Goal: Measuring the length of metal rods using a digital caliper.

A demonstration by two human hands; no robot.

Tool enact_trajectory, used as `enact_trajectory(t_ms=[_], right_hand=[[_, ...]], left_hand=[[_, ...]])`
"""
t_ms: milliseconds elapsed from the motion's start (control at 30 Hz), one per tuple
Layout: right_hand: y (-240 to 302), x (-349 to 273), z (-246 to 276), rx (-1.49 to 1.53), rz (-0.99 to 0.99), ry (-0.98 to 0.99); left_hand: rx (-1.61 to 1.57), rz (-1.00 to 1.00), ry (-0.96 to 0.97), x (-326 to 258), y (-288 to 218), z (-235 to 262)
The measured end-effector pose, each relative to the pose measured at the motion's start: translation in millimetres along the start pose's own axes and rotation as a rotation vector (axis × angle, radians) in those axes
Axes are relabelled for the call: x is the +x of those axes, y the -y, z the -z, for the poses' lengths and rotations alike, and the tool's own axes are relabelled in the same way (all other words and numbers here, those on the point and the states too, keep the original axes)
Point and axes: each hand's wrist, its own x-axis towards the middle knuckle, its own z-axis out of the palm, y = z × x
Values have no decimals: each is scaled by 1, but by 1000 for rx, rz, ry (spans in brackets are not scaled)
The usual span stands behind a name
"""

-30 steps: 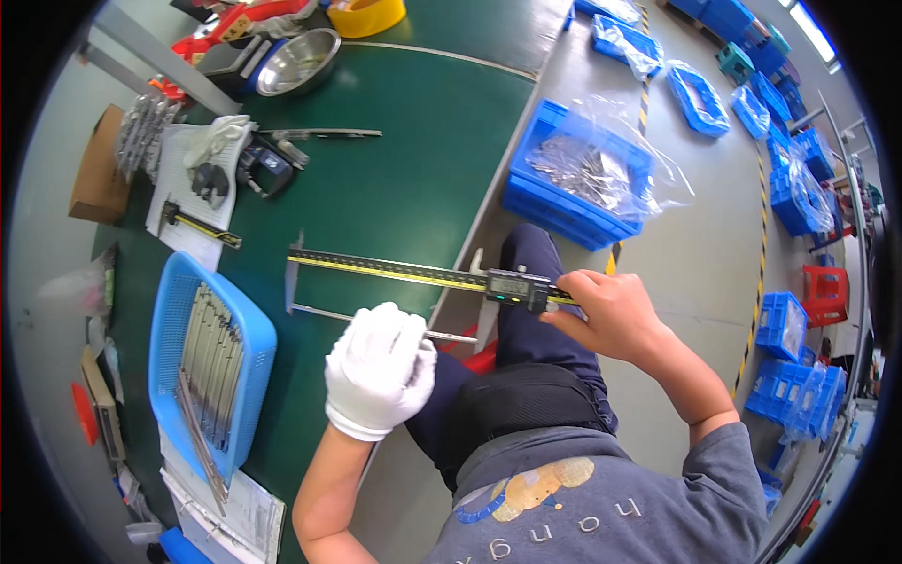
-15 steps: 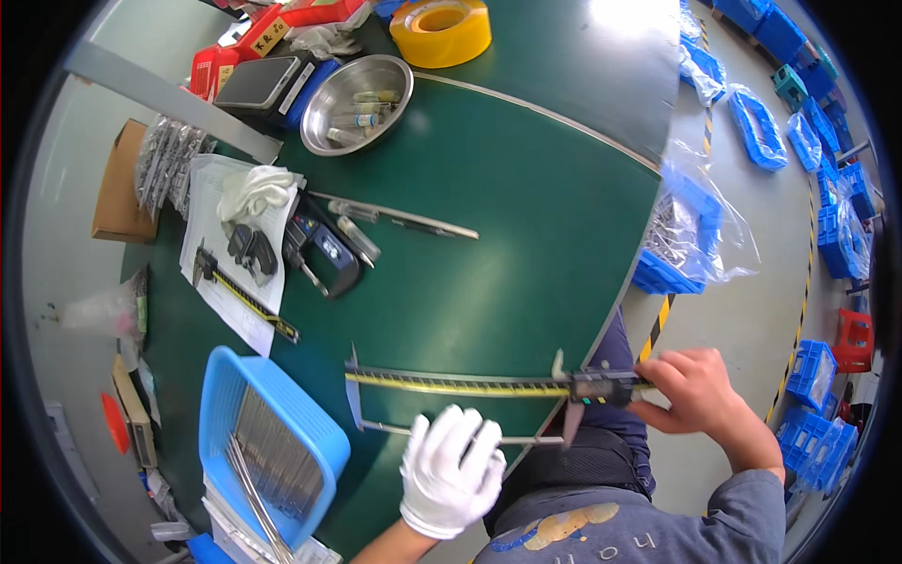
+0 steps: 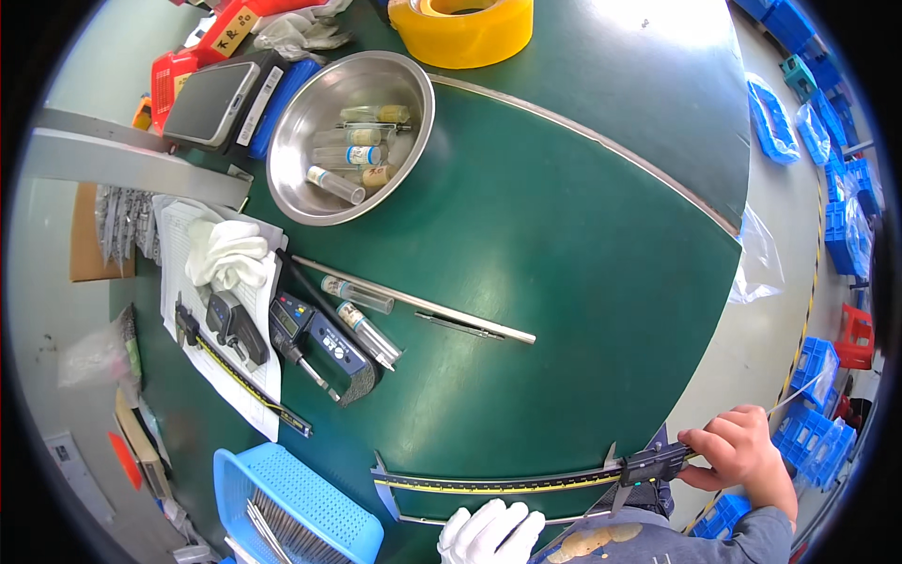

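My right hand, bare, is closed around the display end of a long digital caliper at the table's near right edge. The caliper's jaws are spread wide, with a thin metal rod lying lengthwise between them. My left hand, in a white glove, is closed on that rod near its middle; its fingertips are partly hidden and the lower frame edge cuts the hand off. Left of it, a blue plastic basket contains many similar rods.
Further off lie an outside micrometer, a smaller caliper, a spare white glove and a long rod. A steel bowl with clear tubes, yellow tape and a scale stand at the back.
My view has shifted, so the table items appear larger and the basket, caliper and hands sit lower in the picture. Both hands keep their hold, and the rod stays between the jaws.
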Motion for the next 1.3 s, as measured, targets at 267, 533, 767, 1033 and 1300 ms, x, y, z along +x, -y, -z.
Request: enact_trajectory(t_ms=[267, 533, 767, 1033, 1300], right_hand=[[-3, 1, -2, 11, 29, -28], [-2, 2, 2, -2, 33, -5], [1, 9, 8, -7, 67, 54], [-2, 7, 5, -26, 110, -28], [-5, 16, 5, -37, 144, -27]], left_hand=[[15, 9, -1, -2, 1, 0], [-4, 17, -14, 0, 0, 2], [-24, 11, -64, 3, 2, 1], [153, -187, 146, 27, -5, 14], [420, -124, 628, 50, -21, 26]])
